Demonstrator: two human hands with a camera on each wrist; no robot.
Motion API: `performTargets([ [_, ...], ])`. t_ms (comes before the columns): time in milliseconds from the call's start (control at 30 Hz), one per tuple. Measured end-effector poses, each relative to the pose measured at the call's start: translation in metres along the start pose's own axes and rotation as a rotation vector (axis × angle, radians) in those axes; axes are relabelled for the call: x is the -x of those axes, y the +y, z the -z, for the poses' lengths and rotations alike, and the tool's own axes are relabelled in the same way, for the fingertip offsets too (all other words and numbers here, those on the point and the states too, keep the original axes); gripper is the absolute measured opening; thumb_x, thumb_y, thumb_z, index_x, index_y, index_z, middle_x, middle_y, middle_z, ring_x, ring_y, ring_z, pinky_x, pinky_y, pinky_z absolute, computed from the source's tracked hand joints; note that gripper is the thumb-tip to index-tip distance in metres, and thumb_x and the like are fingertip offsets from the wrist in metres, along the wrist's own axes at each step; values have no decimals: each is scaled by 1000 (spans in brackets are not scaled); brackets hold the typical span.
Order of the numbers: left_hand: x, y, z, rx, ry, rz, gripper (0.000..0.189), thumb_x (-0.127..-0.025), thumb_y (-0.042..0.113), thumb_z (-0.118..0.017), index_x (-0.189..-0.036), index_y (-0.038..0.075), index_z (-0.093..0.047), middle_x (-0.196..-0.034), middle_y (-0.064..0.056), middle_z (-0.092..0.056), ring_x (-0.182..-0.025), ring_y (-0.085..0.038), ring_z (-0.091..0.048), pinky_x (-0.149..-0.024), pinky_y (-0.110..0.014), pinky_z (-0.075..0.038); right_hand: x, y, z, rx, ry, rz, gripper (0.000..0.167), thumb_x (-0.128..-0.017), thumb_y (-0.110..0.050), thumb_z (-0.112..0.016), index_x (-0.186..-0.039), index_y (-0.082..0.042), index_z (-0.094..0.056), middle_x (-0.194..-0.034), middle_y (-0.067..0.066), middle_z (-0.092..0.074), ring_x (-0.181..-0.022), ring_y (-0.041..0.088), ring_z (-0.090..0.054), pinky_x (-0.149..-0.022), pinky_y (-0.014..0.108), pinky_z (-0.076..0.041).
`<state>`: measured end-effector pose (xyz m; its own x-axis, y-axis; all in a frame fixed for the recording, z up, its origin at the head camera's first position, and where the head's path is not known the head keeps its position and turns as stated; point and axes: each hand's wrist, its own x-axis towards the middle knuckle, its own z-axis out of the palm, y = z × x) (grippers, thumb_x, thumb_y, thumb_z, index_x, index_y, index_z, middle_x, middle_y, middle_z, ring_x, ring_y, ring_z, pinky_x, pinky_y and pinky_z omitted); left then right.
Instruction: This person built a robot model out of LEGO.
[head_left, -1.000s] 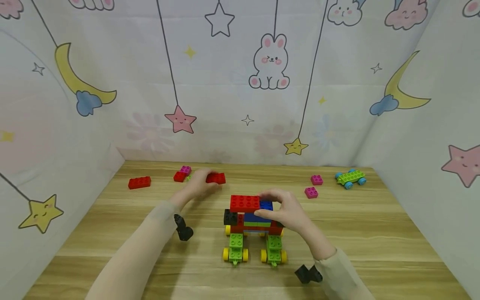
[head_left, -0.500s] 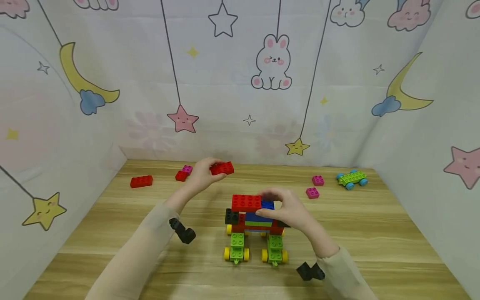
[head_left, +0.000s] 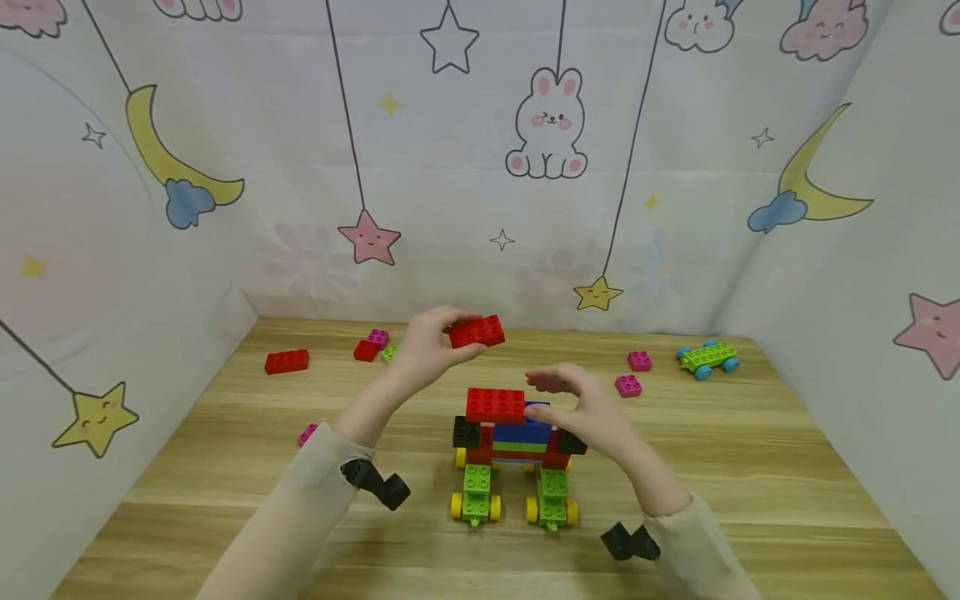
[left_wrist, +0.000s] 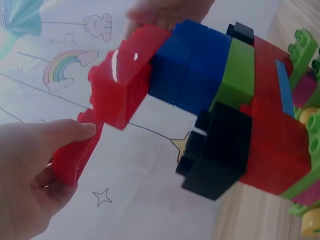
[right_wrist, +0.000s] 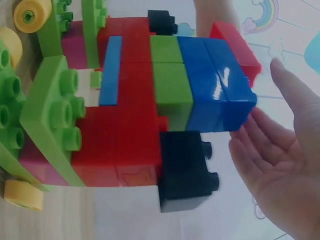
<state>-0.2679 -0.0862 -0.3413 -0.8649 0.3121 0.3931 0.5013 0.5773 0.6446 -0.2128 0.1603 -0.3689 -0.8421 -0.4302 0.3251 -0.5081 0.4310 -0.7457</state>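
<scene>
My left hand (head_left: 427, 354) pinches a red brick (head_left: 483, 331) between thumb and fingers, raised above the table behind the block model. In the left wrist view, the held brick (left_wrist: 75, 157) is close beside the red brick (left_wrist: 112, 87) on top of the model. That model stacks red, green and blue bricks (head_left: 519, 434) with black bricks (head_left: 467, 432) at its sides, over green wheeled bases (head_left: 477, 483). At its upper right, my right hand (head_left: 596, 421) is spread with nothing in its grasp; in the right wrist view its fingers (right_wrist: 260, 145) lie near the blue bricks (right_wrist: 220, 85).
A red brick (head_left: 287, 361) lies at the back left, near a small cluster with red (head_left: 366, 350), pink and green pieces. Two pink bricks (head_left: 628, 386) and a green car base (head_left: 708, 357) with blue wheels are at the back right. A pink brick (head_left: 307, 434) lies by my left sleeve.
My left hand has lifted the red brick off the table and carried it right, towards the model. My right hand has loosened, its fingers rising a little from the model's top.
</scene>
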Motion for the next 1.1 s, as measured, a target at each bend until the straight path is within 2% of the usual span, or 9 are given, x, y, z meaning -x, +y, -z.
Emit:
performTargets([
  [133, 4, 16, -4, 16, -11, -52, 43, -85, 17, -77, -124, 1, -66, -119, -15, -68, -102, -28, -64, -86, -38, -56, 2, -3, 6, 41, 119, 32, 40, -85, -10, -75, -122, -2, -64, -119, 13, -68, -109, 28, -64, -96, 48, -51],
  [233, 9, 28, -7, 48, -28, -75, 44, -84, 16, -78, -124, 1, -66, -117, -14, -69, -100, -27, -64, -85, -39, -56, 3, -5, 10, 54, 190, 53, 40, -85, -7, -75, -122, -1, -64, -119, 14, -68, -108, 26, -64, -96, 35, -52],
  [367, 14, 40, -14, 70, -55, -83, 45, -83, 16, -79, -124, 3, -66, -117, -12, -69, -100, -25, -63, -84, -36, -56, 5, -7, 15, 34, 241, 91, 41, -83, -3, -75, -123, 2, -62, -121, 17, -66, -109, 28, -62, -96, 16, -47],
  [467, 18, 47, -19, 93, -81, -85, 46, -83, 16, -79, -125, 4, -66, -118, -11, -69, -99, -24, -63, -83, -34, -56, 6, -8, 17, 19, 251, 127, 42, -83, 1, -74, -123, 4, -62, -122, 19, -65, -109, 28, -62, -95, 10, -44],
  [700, 24, 54, -30, 147, -133, -133, 47, -82, 14, -79, -126, 3, -65, -116, -11, -70, -98, -22, -63, -81, -29, -56, 10, -7, 22, 18, 198, 157, 45, -82, 2, -74, -126, 4, -61, -124, 19, -65, -110, 4, -59, -95, 12, -45],
  [800, 25, 56, -34, 155, -159, -151, 47, -83, 14, -79, -126, 3, -65, -116, -10, -70, -98, -22, -64, -79, -23, -55, 12, -6, 23, 33, 161, 132, 45, -84, -1, -74, -127, 2, -60, -125, 17, -65, -111, 6, -60, -96, 14, -46],
  [967, 27, 60, -36, 157, -193, -158, 47, -83, 15, -79, -126, 3, -65, -115, -10, -70, -95, -21, -63, -76, -18, -54, 15, -3, 22, 57, 118, 85, 40, -86, -6, -73, -125, 0, -62, -120, 13, -67, -106, 19, -65, -97, 23, -49],
  [1100, 28, 62, -36, 145, -213, -159, 48, -82, 15, -79, -127, 3, -64, -116, -10, -69, -96, -21, -63, -75, -17, -53, 17, -2, 22, 69, 118, 91, 35, -86, -5, -73, -120, 0, -65, -114, 12, -70, -102, 19, -67, -95, 26, -52],
])
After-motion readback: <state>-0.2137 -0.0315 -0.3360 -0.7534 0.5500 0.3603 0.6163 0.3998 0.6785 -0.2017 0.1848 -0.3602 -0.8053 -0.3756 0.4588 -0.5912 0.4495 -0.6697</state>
